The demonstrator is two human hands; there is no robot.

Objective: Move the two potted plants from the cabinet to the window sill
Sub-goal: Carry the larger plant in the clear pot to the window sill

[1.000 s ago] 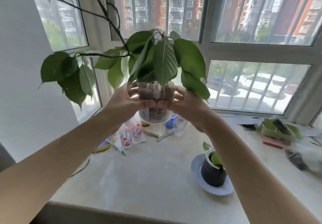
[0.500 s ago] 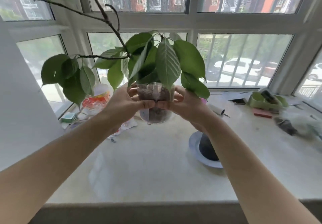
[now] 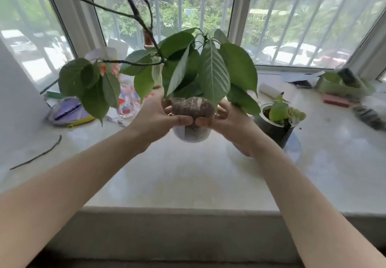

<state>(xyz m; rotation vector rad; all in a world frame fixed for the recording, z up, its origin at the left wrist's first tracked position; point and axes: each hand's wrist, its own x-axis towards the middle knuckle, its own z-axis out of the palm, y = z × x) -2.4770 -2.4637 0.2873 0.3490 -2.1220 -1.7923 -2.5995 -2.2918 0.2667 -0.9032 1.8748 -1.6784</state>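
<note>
A clear plastic pot (image 3: 192, 133) of soil carries a plant with big green leaves and long bare branches. My left hand (image 3: 155, 119) and my right hand (image 3: 227, 121) wrap it from both sides, thumbs meeting in front. Its base hangs just over the pale window sill (image 3: 177, 176), and I cannot tell whether it touches. A second plant in a dark pot (image 3: 273, 130) stands on a bluish saucer (image 3: 294, 146) on the sill, right of my right hand.
Left on the sill lie a purple and yellow plate (image 3: 69, 113), a colourful plastic bag (image 3: 127, 100) and a dark cord (image 3: 39, 153). At the right are a green tray (image 3: 340, 86), papers (image 3: 300, 75) and a red block (image 3: 336, 101). Barred windows close the back.
The view has tilted down and come closer to the sill. The held plant has sunk toward the sill surface, left of the dark pot. Both hands keep their grip.
</note>
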